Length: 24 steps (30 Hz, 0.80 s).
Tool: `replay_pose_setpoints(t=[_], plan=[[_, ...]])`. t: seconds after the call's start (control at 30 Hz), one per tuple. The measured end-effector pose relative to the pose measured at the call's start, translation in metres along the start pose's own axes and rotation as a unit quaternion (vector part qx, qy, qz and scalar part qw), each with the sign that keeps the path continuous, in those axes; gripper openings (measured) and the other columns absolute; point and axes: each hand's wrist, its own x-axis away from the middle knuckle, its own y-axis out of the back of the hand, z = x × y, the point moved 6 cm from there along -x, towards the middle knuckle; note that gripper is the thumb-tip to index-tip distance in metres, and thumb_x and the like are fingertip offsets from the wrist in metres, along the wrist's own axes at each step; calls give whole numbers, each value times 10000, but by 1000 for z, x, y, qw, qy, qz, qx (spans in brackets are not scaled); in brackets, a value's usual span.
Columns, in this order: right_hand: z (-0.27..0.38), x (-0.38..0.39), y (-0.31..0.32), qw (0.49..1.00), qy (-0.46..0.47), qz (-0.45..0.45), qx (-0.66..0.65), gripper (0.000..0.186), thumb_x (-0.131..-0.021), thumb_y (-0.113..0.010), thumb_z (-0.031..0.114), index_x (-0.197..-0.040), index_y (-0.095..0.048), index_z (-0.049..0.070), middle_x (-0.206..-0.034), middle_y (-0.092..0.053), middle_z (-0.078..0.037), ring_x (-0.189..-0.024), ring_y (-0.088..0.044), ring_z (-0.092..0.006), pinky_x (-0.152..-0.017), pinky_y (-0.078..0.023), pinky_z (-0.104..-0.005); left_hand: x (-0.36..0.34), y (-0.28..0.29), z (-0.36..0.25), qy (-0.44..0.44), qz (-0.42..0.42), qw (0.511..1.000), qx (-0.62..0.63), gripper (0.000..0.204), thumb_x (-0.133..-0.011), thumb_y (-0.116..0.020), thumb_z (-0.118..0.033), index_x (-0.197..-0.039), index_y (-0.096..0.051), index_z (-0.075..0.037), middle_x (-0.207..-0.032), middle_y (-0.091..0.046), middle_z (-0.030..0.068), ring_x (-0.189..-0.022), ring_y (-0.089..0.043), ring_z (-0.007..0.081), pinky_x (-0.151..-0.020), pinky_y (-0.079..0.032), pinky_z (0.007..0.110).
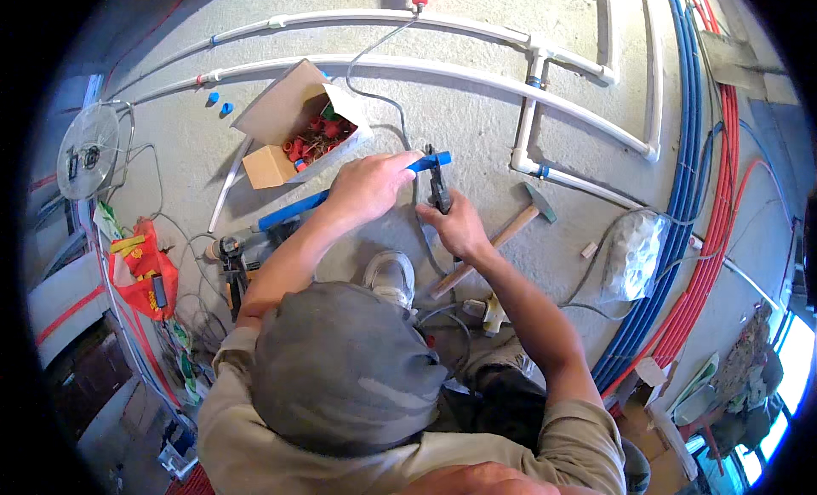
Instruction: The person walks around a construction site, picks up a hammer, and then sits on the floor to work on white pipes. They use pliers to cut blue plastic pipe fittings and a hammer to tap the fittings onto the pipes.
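My left hand (pixel 374 187) is closed around a blue plastic pipe (pixel 294 211) that slants up to the right in front of me. Past my fingers, the pipe's short end sits at the jaws of a dark pipe cutter (pixel 438 188). My right hand (pixel 459 227) grips the cutter's handles; whether the blade has entered the pipe I cannot tell. Beyond my left hand stands an open cardboard box (pixel 347 145) holding red plastic fittings (pixel 317 144). A hammer (pixel 509 231) with a wooden handle lies on the floor to the right of my right hand.
White pipes (pixel 383 61) run across the far floor. Bundled blue pipes (pixel 672 231) and red pipes (pixel 725 188) curve down the right, beside a clear plastic bag (pixel 634 252). At left are a fan (pixel 89 150), a red bag (pixel 151 269) and a power tool (pixel 230 257). A grey cable (pixel 400 112) crosses the floor.
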Motion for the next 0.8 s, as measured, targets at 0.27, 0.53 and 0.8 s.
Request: replay_pose_setpoints(t=[0.27,0.53,0.8], plan=[[-32,-9,-35,982,-126,49,-135,538,-883,-766,478,-669,-619,7,-593,-608,-94,-490,-607,-193,-489,-470,-389,-16,-12,19,77,109,990,-38,236,-1005,-565,-291,-1139,-680,-135,-956,-704,205,-951,-666,434,-810,-488,541],[-34,-5,-38,972,-157,35,-169,521,-879,-770,467,-667,-646,7,-571,-586,-82,-468,-574,-203,-472,-454,-389,-23,-12,36,42,86,995,-16,246,-996,-589,-264,-1098,-693,-65,-918,-691,223,-898,-675,399,-793,-499,493],[-22,-1,-28,983,-128,64,-118,478,-909,-722,444,-843,-674,-27,-714,-648,-95,-607,-585,-190,-576,-458,-381,-21,-6,39,70,57,994,61,270,-983,-609,-316,-1074,-703,-80,-912,-708,222,-915,-685,426,-791,-511,517]])
